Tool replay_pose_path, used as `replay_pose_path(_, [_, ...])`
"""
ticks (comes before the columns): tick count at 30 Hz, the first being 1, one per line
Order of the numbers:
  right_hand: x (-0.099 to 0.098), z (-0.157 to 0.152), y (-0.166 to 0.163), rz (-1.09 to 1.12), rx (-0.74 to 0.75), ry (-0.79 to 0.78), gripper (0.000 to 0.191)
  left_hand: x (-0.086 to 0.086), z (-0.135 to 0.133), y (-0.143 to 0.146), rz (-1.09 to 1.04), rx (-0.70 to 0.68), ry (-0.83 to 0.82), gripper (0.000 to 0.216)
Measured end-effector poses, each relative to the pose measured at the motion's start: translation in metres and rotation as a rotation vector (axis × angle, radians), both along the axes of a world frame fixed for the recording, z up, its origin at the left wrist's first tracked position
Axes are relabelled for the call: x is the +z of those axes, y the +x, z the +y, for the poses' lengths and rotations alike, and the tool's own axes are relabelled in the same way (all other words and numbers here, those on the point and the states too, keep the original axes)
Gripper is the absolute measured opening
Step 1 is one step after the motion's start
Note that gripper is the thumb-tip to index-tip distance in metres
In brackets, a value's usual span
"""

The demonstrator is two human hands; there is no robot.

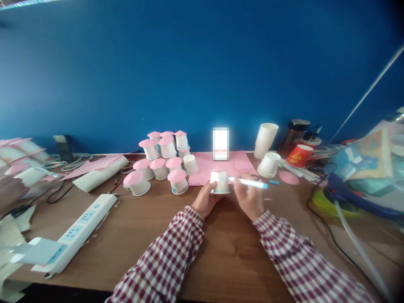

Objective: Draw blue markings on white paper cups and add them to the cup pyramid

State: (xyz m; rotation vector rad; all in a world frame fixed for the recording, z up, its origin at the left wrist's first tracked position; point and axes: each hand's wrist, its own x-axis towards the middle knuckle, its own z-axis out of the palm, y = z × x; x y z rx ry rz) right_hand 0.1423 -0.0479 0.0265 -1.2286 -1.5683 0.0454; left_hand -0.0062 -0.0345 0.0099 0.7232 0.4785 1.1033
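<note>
My left hand [206,200] is wrapped around a white paper cup [220,183], which stands upside down with a pale pink top, above the table's middle. In my right hand [249,197] is a white marker with a blue end [251,182]; its tip points left and meets or nearly meets the cup's side. A small blue pen cap [274,182] lies to the right of the marker. Behind my hands a sheet of pink paper [202,170] is spread out. Left of it stand several upturned cups with pink cone tops [177,182], beside a plain white cup [190,164].
A white power strip [85,227] lies at left, near a stack of cups [101,174]. Another person's hand [12,193] is at the far left. At right are stacked white cups [265,141], a red cup [299,155], a dark jar [293,134] and a black cable [328,229].
</note>
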Motion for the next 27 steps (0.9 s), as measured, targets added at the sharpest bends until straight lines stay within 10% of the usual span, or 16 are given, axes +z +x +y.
replay_pose_path(27, [0.0, -0.011, -0.008, -0.057, 0.106, 0.12, 0.01, 0.0, 0.0, 0.001, 0.015, 0.009, 0.03, 0.035])
